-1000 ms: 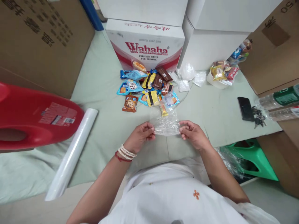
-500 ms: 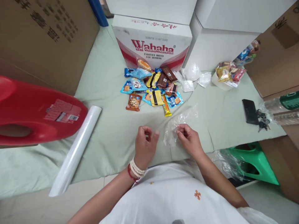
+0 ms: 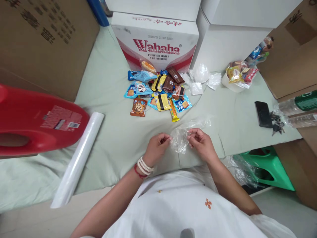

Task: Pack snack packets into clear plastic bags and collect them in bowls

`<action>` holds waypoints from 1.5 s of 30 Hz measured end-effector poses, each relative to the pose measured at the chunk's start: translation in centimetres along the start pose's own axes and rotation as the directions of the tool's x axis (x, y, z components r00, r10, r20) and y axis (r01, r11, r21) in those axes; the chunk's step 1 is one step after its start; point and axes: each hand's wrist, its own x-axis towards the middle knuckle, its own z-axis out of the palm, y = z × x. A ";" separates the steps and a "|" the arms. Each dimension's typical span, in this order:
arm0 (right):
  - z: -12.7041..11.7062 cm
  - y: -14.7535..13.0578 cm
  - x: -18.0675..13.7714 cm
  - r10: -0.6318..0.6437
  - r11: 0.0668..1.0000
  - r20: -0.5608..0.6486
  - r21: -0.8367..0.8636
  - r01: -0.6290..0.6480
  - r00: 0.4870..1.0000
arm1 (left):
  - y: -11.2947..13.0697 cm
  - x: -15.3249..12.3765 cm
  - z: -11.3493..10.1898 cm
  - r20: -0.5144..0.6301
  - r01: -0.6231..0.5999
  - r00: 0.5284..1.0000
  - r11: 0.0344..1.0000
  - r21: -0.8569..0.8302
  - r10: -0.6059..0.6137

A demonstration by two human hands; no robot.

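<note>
A crumpled clear plastic bag (image 3: 182,137) hangs between my two hands just above the pale green cloth (image 3: 116,132). My left hand (image 3: 156,148), with bead bracelets at the wrist, pinches the bag's left edge. My right hand (image 3: 201,143) pinches its right edge, fingers curled. Beyond the hands lies a heap of several snack packets (image 3: 158,92) in blue, yellow and brown wrappers.
A Wahaha water carton (image 3: 156,43) stands behind the snacks. A red plastic stool (image 3: 37,122) and a roll of clear film (image 3: 78,158) lie at left. More clear bags (image 3: 200,79), a white tub of snacks (image 3: 237,77), a phone and keys (image 3: 267,115) and bottles (image 3: 297,109) sit at right.
My left hand let go of the bag half a second ago and has now taken hold of its left edge again. The bag has gone from stretched flat to crumpled.
</note>
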 end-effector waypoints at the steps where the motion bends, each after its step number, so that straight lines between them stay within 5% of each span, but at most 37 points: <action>1: -0.4 -0.1 0.0 0.017 0.999 0.000 0.038 -0.017 1.000 | 0.1 0.1 -0.7 0.042 0.036 0.999 0.995 -0.097 -0.032; 7: -2.3 0.6 0.2 0.056 0.995 0.077 0.075 -0.062 0.995 | 0.3 -0.5 -1.8 0.214 0.152 0.974 0.912 -0.381 -0.073; 11: -3.1 1.3 -0.1 -0.082 0.961 -0.059 -0.269 0.063 0.995 | 0.1 -0.7 -0.6 0.230 0.159 0.971 0.902 -0.402 -0.069; 14: -3.4 0.5 -0.8 -0.289 0.865 -0.173 -0.468 0.179 0.942 | 0.2 -0.7 -0.2 0.230 0.126 0.972 0.928 -0.351 -0.044; 19: -1.6 -1.5 -3.1 -0.392 0.853 0.057 -0.352 0.386 0.918 | 0.8 -0.7 0.0 0.216 0.079 0.976 0.953 -0.292 -0.015; 23: 1.0 -1.5 -3.9 -0.563 0.658 0.237 -0.451 0.603 0.792 | 1.4 -0.9 0.3 0.205 0.043 0.979 0.959 -0.280 0.016; 26: 2.0 -1.2 -3.5 -0.629 0.600 0.239 -0.455 0.658 0.740 | 1.4 -1.0 0.5 0.206 0.020 0.978 0.959 -0.283 0.040; 34: 0.7 -1.8 -2.4 -0.306 0.912 0.123 -0.245 0.328 0.944 | 0.9 -1.2 0.0 0.163 0.043 0.987 0.953 -0.301 0.007; 41: 1.0 -1.3 -2.6 -0.313 0.908 0.140 -0.247 0.340 0.939 | 1.2 -1.9 0.5 0.178 0.158 0.980 0.883 -0.443 -0.086; 45: 1.4 -1.1 -3.2 -0.411 0.833 0.218 -0.304 0.462 0.885 | 1.5 -1.1 1.1 0.052 0.136 0.991 0.911 -0.390 -0.125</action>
